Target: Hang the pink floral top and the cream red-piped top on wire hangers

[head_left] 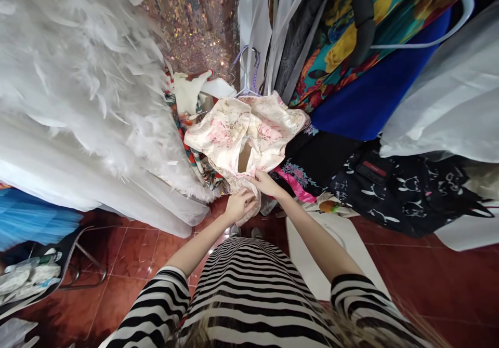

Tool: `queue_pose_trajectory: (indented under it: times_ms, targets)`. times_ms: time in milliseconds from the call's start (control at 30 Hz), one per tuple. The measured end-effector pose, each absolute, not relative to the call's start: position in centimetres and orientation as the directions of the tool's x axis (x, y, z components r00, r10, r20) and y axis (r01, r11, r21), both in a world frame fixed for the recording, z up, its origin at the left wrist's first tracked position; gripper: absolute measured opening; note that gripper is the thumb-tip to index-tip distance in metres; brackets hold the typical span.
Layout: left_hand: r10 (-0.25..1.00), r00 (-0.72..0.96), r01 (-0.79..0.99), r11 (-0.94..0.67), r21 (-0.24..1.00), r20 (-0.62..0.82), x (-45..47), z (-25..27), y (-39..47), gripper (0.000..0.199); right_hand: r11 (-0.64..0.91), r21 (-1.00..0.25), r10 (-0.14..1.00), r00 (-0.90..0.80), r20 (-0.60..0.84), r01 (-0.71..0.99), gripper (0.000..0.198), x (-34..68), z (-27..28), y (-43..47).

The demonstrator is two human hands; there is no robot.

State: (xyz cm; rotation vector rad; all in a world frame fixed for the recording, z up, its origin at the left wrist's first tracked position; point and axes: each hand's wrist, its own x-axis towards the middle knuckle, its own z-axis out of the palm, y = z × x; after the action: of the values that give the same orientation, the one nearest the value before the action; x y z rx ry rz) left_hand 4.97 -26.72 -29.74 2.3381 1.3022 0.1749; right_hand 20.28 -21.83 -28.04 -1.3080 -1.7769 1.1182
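A cream garment with pink flowers (222, 132) hangs in front of me from a hanger with a purple hook (255, 70). Its front has a slit-like opening above the waist. My right hand (265, 184) is closed on the cloth at the waist, just below that opening. A little lower and to the left, my left hand (238, 206) has its fingers curled round the lower, gathered cloth of the same garment. Some fingertips are hidden in the folds.
White feathered gown (97, 78) fills the left side, beside a sequinned cloth (191, 21). On the right hang a blue garment (351, 111) and a black printed cloth (405, 197) with a dark phone-like object (372, 171). A white board (323, 257) lies on red tiles; a metal-framed chair (83, 257) stands left.
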Motion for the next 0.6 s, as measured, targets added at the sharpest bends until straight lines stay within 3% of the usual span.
queue_pose_trajectory:
  times_ms: [200,467,600]
  targets:
    - [0.830,0.498,0.865,-0.452,0.218,-0.252,5.3,-29.4,-25.9,0.041,0.137,-0.891,0.962,-0.273,0.016,0.433,0.046,20.5,-29.2,-22.2]
    - [0.684,0.663,0.748,-0.609,0.263,-0.303,4.8,-29.3,-24.1,0.043,0.167,-0.853,0.940,-0.340,-0.013,0.494,0.044,19.6,-29.8,-20.9]
    - [0.714,0.649,0.761,-0.604,0.238,-0.264,4.0,-29.4,-23.4,0.033,0.178,-0.866,0.912,-0.408,-0.033,0.468,0.047,19.8,-28.5,-20.4]
